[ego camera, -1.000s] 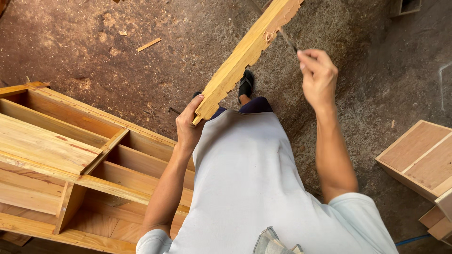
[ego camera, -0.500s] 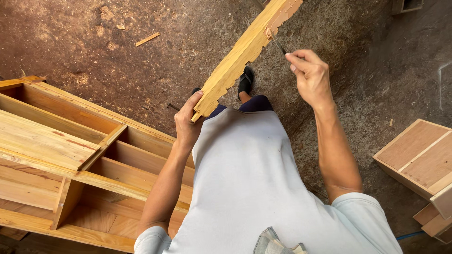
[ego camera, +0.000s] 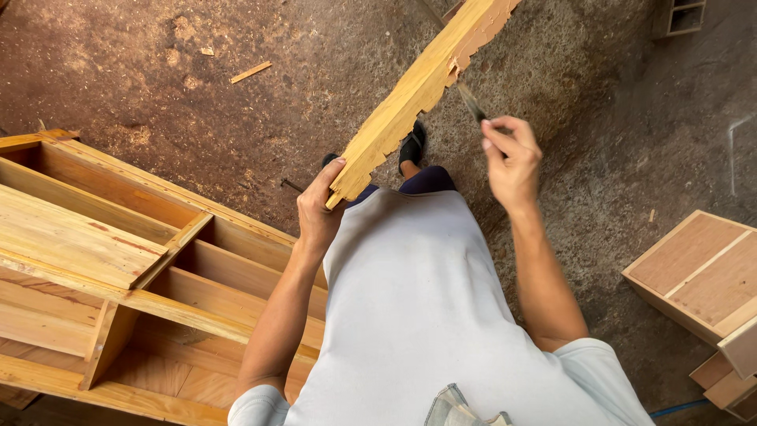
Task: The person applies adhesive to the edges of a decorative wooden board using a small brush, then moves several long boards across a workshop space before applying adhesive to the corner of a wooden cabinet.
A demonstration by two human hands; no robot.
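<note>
Woodworking workshop, sawdust floor (ego camera: pixel 236 118), wooden frames (ego camera: pixel 118 260)

1. the long wooden plank (ego camera: pixel 418 91) i grip runs out past the top edge, so its far end is cut off.
2. my left hand (ego camera: pixel 319 209) wraps the plank's near end; the fingers behind the wood are hidden.
3. the thin tool (ego camera: pixel 471 102) in my right hand (ego camera: pixel 512 162) is blurred, and its handle is buried in my fist, so its kind cannot be told.
4. my shirt (ego camera: pixel 418 315) hides my legs; only the shoes (ego camera: pixel 412 147) peek out.
5. the wooden frame (ego camera: pixel 118 268) is cropped at the left and bottom edges.
6. the wooden box (ego camera: pixel 702 272) is cut by the right edge.
</note>
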